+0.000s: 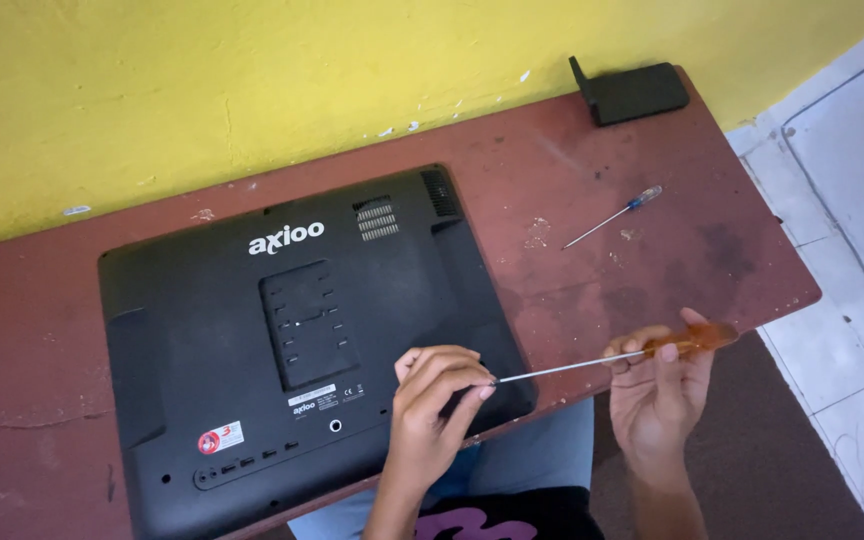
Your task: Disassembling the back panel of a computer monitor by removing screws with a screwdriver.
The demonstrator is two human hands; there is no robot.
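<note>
Black monitor (292, 340) lies face down on the reddish counter (652, 270), back panel up, tilted a bit vs. the counter edge; its near-right corner sits at the counter's front edge. L hand (437, 400) rests on that near-right corner, fingers bunched, tips pinched around the tip of a screwdriver (602, 360) right at the panel. R hand (662, 385) is off the counter's front edge, closed on the screwdriver's orange handle, thumb along it; metal shaft runs approx. level from R hand to L hand. Hands apart, joined only by the tool. A 2nd, smaller screwdriver (617, 215) w/ a clear bluish handle lies loose on the counter, right of the monitor, well apart from both hands. Black L-shaped bracket (632, 92) sits at the far-right of the counter by the yellow wall (202, 90). Back panel shows a recessed square mount area at centre, vent slots upper right, row of ports along the near edge, a round sticker near-left. Pale tiled floor (852, 200) to the right. Counter surface scuffed, paint flecks near the wall.
</note>
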